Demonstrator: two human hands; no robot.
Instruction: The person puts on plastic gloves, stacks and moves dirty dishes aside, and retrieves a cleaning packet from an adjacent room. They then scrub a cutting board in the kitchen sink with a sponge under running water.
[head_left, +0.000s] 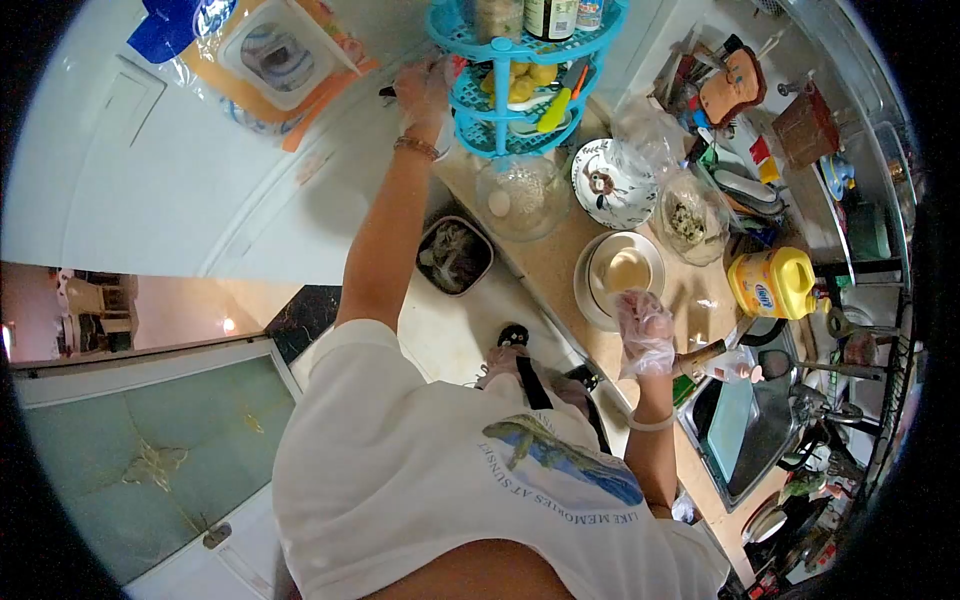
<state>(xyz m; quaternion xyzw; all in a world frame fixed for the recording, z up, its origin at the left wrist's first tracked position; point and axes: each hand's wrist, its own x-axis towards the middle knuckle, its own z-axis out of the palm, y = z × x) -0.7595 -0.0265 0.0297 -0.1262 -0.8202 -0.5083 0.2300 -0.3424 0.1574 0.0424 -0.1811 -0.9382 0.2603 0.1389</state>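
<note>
My left hand (422, 92), in a clear plastic glove, reaches up beside the left edge of a blue tiered rack (502, 95); a small dark object lies at its side, and its fingers are too unclear to read. Also gloved, my right hand (647, 325) is closed, with the fingers curled together at the lower right of a pale bowl (627, 268). What it grips, if anything, is hidden. The bowl rests over a plate (590, 290). Above it are a patterned plate (600, 190) and a clear bowl of chopped food (692, 222).
A clear dome-like container (520, 200) stands below the rack. On the right are a yellow jug (770, 283), a knife handle (700, 357) and a sink (745, 430). A bin (455, 256) stands on the floor, left of the counter (560, 270).
</note>
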